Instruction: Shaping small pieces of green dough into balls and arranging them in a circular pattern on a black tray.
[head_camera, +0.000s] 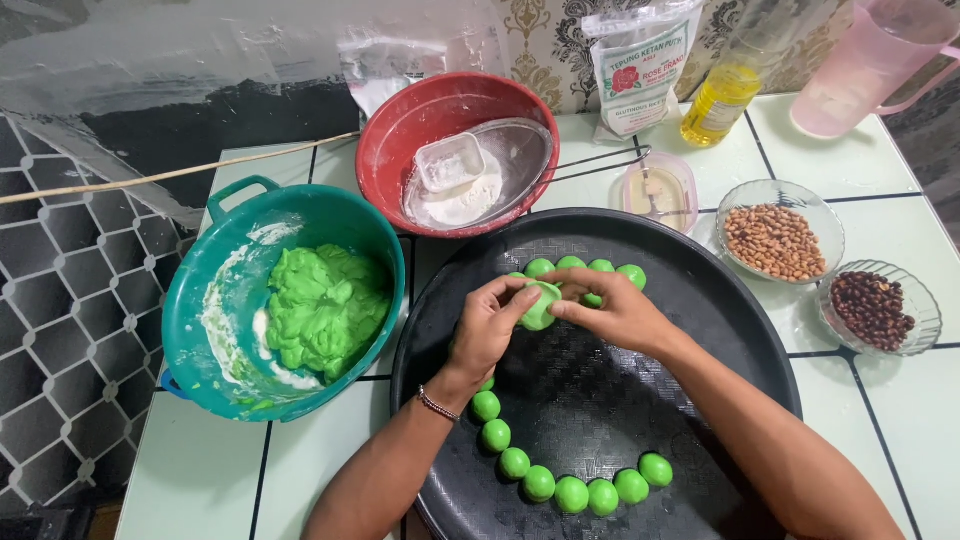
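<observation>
Dough piece (540, 305) pinched between left hand (487, 325) and right hand (617, 310) fingers, above tray (720, 330)

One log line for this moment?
left hand + right hand: pinching flattened green dough piece | over round black tray | green dough balls along rim

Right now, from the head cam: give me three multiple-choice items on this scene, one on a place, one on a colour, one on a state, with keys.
1. Where does the big lump of dough lie?
A. in the teal tub
B. in the red bowl
C. on the black tray

2. What colour are the small balls on the tray?
A. white
B. green
C. brown

3. How is the piece of dough over the tray held?
A. by the left hand alone
B. lying loose
C. between both hands

Key: 1 A, it fills the teal tub. 2 B, all are green on the black tray. 3 C, left hand and right hand both pinch it.
</observation>
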